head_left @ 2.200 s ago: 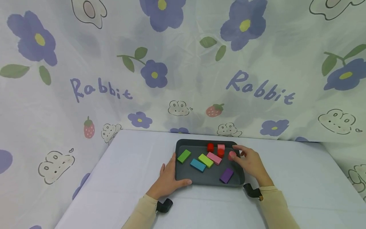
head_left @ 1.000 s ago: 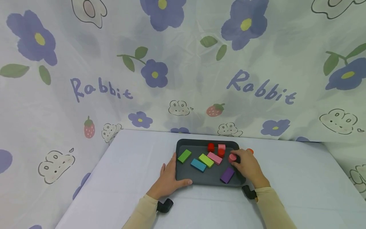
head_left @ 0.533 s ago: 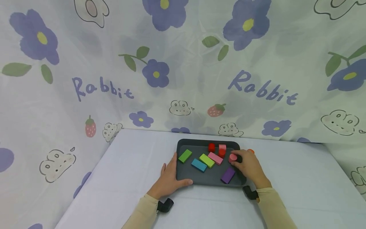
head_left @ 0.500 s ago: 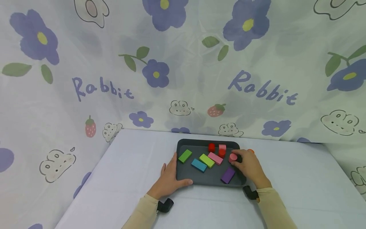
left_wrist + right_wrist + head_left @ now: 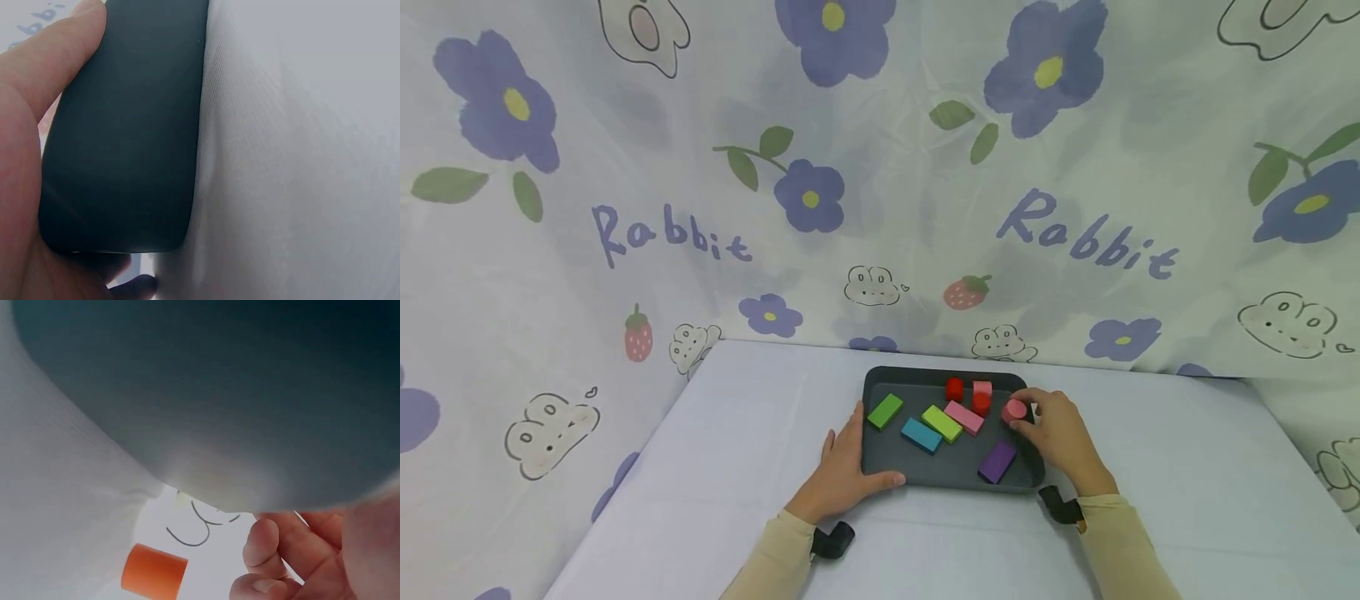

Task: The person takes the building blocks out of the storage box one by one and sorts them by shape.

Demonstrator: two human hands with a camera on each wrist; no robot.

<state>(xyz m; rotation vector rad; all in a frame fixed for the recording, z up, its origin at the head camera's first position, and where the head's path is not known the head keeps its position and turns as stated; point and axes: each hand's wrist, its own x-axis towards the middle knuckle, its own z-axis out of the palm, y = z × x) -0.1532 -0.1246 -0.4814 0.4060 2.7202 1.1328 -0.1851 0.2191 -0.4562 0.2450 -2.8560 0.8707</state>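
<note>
A dark grey tray (image 5: pixel 947 477) holds coloured blocks. My left hand (image 5: pixel 842 475) holds the tray's near left corner, thumb on the front rim and fingers along the left side; the left wrist view shows the thumb (image 5: pixel 56 56) over the tray wall. At the tray's right side, my right hand (image 5: pixel 1063 433) pinches a pink cylinder (image 5: pixel 1014 409) between thumb and fingers, close to the rim. The right wrist view shows curled fingers (image 5: pixel 262 540) beyond the tray's outer wall, with the cylinder hidden. An orange cylinder (image 5: pixel 154 572) stands outside the tray there; in the head view the hand hides it.
Inside the tray lie a green block (image 5: pixel 885 412), a blue block (image 5: pixel 921 436), a lime block (image 5: pixel 942 423), a pink block (image 5: pixel 964 417) and a purple block (image 5: pixel 997 462). Two red pieces and a pink piece (image 5: pixel 982 388) sit at the back. White cloth (image 5: pixel 760 417) covers the table.
My right hand has moved the pink cylinder slightly right and back, closer to the rim. The orange cylinder, visible behind the hand half a second ago, is now covered. The left hand keeps its place.
</note>
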